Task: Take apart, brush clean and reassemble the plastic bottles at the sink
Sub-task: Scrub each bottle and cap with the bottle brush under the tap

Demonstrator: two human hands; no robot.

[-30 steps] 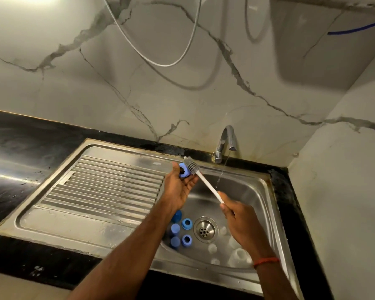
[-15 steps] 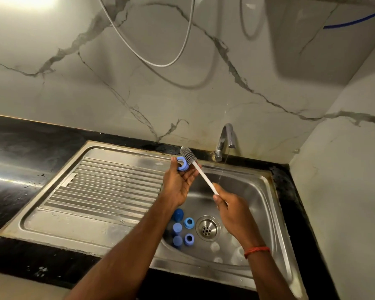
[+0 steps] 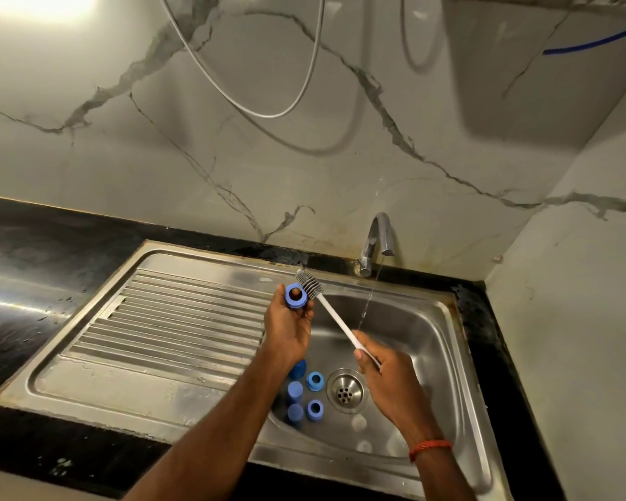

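Pretty clearly a home kitchen: stainless steel sink (image 3: 425, 338) with a ribbed drainboard (image 3: 181, 320) at 9 o'clock of the bowl, a running tap (image 3: 378, 236) at 12, black stone counter (image 3: 33, 269) around it, and a marble-look wall (image 3: 141, 157) behind.

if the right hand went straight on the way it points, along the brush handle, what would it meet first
Probably the left hand, holding the blue ring beside the brush head; the right hand points up-left at it, though depth is unclear.
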